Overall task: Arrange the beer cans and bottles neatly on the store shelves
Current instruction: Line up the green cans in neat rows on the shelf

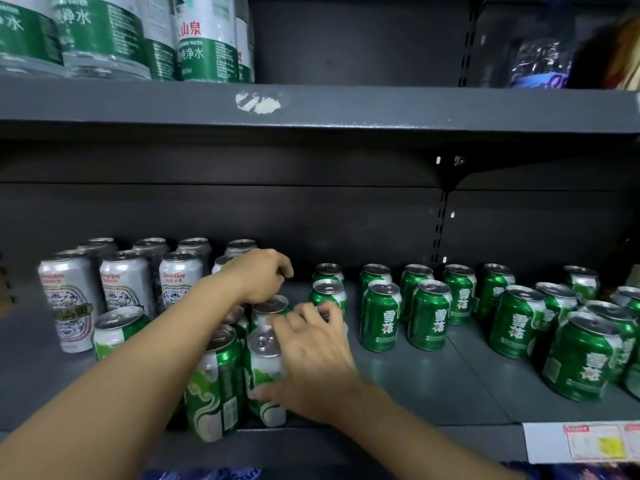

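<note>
Reaching deep into the lower shelf (433,386), the person works both hands into the tight knot of green cans at lower centre of the frame. The right hand (311,355) wraps a green-and-white can (265,372) at the shelf's front edge, thumb low on its side and fingers curled over the top toward the can behind. The left hand (259,275) hangs further back, fingers curled down over the lid of another green can (270,306); whether it truly pinches that lid cannot be told from here.

Here is the danger: the front cans sit right at the lip, and the neighbouring green can (214,382) touches the gripped one. A sideways tug could drag it off the edge. The left forearm crosses just over a green can (116,327) at left, beside the silver Chongqing cans (126,282), so a dropped elbow could topple it. At right, the rows of green Snow beer cans (429,315) stand apart in loose rows, and the nearest can (327,294) sits just behind the right fingers, ready to be knocked.
</note>
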Demonstrator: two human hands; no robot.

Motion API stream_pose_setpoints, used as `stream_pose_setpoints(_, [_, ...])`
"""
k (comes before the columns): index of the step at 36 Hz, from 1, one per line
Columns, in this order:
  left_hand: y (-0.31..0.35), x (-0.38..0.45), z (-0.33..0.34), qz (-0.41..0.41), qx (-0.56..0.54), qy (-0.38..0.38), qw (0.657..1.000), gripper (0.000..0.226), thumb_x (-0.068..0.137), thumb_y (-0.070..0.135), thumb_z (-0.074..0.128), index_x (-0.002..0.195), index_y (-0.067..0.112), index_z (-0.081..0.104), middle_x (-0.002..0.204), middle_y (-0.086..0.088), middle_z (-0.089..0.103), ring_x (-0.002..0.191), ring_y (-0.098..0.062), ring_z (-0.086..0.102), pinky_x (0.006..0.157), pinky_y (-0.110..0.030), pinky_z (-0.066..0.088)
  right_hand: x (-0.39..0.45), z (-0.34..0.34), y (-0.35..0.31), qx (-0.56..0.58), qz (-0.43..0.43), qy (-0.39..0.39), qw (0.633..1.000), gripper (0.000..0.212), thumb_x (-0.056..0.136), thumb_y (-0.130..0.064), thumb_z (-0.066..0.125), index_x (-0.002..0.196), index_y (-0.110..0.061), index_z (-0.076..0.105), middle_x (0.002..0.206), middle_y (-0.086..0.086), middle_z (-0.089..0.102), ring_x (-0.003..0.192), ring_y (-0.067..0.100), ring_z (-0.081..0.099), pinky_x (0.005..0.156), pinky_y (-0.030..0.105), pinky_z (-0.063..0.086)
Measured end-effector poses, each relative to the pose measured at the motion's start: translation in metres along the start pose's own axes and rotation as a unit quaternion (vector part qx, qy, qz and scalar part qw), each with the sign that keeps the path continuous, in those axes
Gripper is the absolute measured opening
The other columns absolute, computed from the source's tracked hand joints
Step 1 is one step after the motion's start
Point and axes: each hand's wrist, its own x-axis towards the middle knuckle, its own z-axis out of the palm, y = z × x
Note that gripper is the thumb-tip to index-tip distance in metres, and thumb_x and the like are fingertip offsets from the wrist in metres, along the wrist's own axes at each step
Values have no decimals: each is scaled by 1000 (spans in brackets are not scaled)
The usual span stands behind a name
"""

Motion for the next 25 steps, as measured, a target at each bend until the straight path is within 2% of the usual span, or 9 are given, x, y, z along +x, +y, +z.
stream_pose_setpoints(3, [1, 4, -2, 16, -32, 41, 999, 22, 93, 14, 55, 109, 22, 69, 110, 1, 68, 104, -17, 60, 91, -26, 45, -13, -15, 6, 114, 39, 70, 990, 74, 67, -65, 69, 129, -35, 41, 122, -18, 46, 121, 7, 31, 100, 25, 5])
stream_pose_setpoints(6, [10, 7, -4, 24, -51, 67, 996, 21, 92, 16, 56, 108, 25, 68, 107, 2, 68, 103, -17, 61, 89, -27, 46, -29, -46, 23, 305, 108, 138, 936, 63, 60, -58, 70, 115, -55, 39, 115, -32, 41, 113, -11, 33, 99, 17, 25])
stream_pose_setpoints(8, [21, 7, -2, 35, -60, 73, 995, 22, 92, 17, 56, 108, 27, 68, 106, 5, 69, 103, -16, 61, 89, -27, 47, -36, -65, 44, 416, 140, 190, 878, 62, 60, -46, 75, 113, -54, 43, 117, -29, 48, 110, -9, 46, 92, 15, 40])
stream_pose_setpoints(11, [42, 6, 4, 55, -96, 79, 991, 21, 92, 16, 57, 107, 25, 68, 105, 3, 68, 102, -18, 61, 92, -31, 48, -45, -79, 86, 470, 180, 231, 833, 72, 62, -29, 85, 123, -42, 48, 122, -11, 57, 109, 7, 58, 95, 34, 50])
stream_pose_setpoints(14, [67, 5, 15, 74, -122, 80, 987, 20, 93, 18, 56, 107, 27, 67, 106, 3, 68, 102, -18, 61, 92, -35, 49, -57, -71, 123, 509, 234, 197, 804, 74, 66, -9, 86, 121, -40, 48, 120, -8, 57, 106, 15, 62, 94, 42, 52])
stream_pose_setpoints(18, [104, 1, 29, 121, -149, 58, 980, 24, 98, 25, 49, 116, 26, 64, 116, 2, 66, 110, -19, 58, 95, -33, 45, -75, -44, 148, 557, 256, 123, 780, 67, 68, 14, 76, 115, -24, 47, 121, 4, 57, 106, 17, 59, 91, 35, 53])
stream_pose_setpoints(22, [135, -5, 42, 139, -233, 8, 962, 34, 100, 39, 40, 124, 23, 58, 112, -1, 67, 104, -20, 61, 95, -35, 46, -87, -15, 155, 536, 269, 68, 798, 65, 68, 19, 73, 114, -20, 47, 118, 8, 59, 99, 11, 62, 85, 28, 53])
stream_pose_setpoints(25, [146, -5, 51, 130, -181, -38, 974, 46, 97, 46, 43, 137, 23, 50, 127, -1, 61, 114, -18, 57, 98, -29, 43, -90, -5, 156, 565, 262, 42, 781, 65, 70, 25, 66, 121, -13, 47, 121, 5, 61, 100, 5, 64, 81, 21, 52])
